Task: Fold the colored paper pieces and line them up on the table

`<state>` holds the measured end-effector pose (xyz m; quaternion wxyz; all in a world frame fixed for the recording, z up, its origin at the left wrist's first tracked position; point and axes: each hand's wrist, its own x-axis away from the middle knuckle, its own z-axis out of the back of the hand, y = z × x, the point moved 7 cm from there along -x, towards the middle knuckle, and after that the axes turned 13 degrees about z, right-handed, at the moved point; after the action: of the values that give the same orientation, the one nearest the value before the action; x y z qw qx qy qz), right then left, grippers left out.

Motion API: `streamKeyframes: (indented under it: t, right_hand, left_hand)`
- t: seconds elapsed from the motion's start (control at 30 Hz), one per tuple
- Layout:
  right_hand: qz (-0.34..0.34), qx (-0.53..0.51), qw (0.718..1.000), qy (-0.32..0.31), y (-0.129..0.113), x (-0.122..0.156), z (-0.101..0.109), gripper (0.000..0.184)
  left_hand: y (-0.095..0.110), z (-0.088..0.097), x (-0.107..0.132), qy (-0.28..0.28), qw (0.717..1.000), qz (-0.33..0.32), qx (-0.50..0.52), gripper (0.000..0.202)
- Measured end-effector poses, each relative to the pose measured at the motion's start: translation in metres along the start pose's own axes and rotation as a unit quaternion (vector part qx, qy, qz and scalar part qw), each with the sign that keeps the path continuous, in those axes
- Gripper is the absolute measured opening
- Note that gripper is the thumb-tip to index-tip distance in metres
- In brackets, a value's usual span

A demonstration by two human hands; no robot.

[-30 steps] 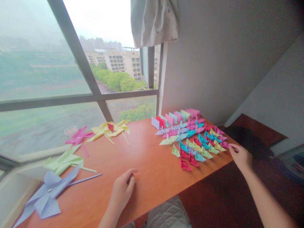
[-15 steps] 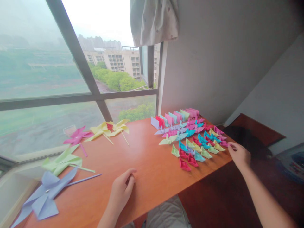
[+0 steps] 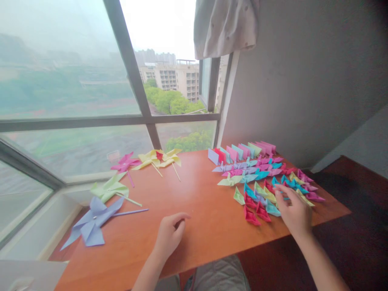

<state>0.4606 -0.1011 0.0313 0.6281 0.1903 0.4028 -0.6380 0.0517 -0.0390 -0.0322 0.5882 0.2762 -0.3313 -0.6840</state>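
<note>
My right hand [image 3: 294,209] hovers over the right part of the folded paper boats [image 3: 263,211], its fingers bent with a gap between thumb and forefinger. I see nothing held in it; it hides some of the boats. My left hand [image 3: 171,234] rests near the table's front edge with loosely curved fingers, holding nothing. The boats stand in rows of red, blue, yellow, green and pink. Behind them are rows of paper cranes [image 3: 230,180], then a row of upright folded paper pieces [image 3: 233,153] at the back.
On the left of the wooden table [image 3: 194,194] lie several paper pinwheels on sticks, including a purple pinwheel [image 3: 94,218], a green pinwheel [image 3: 110,188] and a pink pinwheel [image 3: 125,162]. Windows [image 3: 69,121] border the far side. A grey wall [image 3: 291,81] stands at right.
My right hand has moved left from the table's right edge to over the boats, its fingers opening somewhat. The view has turned left; my left hand stays much the same on the table.
</note>
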Motion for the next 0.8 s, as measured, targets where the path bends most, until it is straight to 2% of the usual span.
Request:
streamKeyframes:
  t: [0.1,0.2,0.27,0.33,0.47,0.67,0.8]
  right_hand:
    - [0.014,-0.131,0.990,-0.048,-0.071,0.003,-0.042,0.027]
    - [0.014,-0.224,0.967,-0.120,-0.129,0.014,-0.087,0.026]
    - [0.019,-0.256,0.951,-0.174,-0.159,0.024,-0.113,0.027]
    - [0.020,-0.268,0.939,-0.214,-0.178,0.034,-0.133,0.028]
    - [0.022,-0.289,0.928,-0.233,-0.189,0.046,-0.150,0.032]
    - [0.001,-0.330,0.915,-0.230,-0.183,0.053,-0.153,0.037]
    - [-0.006,-0.353,0.905,-0.235,-0.182,0.055,-0.154,0.041]
  left_hand:
    - [0.002,0.001,0.000,-0.009,1.000,0.006,0.012,0.031]
    - [0.004,-0.001,-0.001,-0.016,1.000,0.009,-0.001,0.031]
    - [0.004,0.000,-0.006,-0.011,0.999,0.011,-0.028,0.032]
    - [0.003,0.007,-0.016,0.010,0.998,0.015,-0.063,0.032]
    - [-0.004,0.039,-0.054,0.069,0.991,0.036,-0.105,0.038]
    - [-0.024,0.102,-0.142,0.143,0.971,0.078,-0.178,0.038]
    - [-0.038,0.128,-0.193,0.175,0.952,0.112,-0.224,0.031]
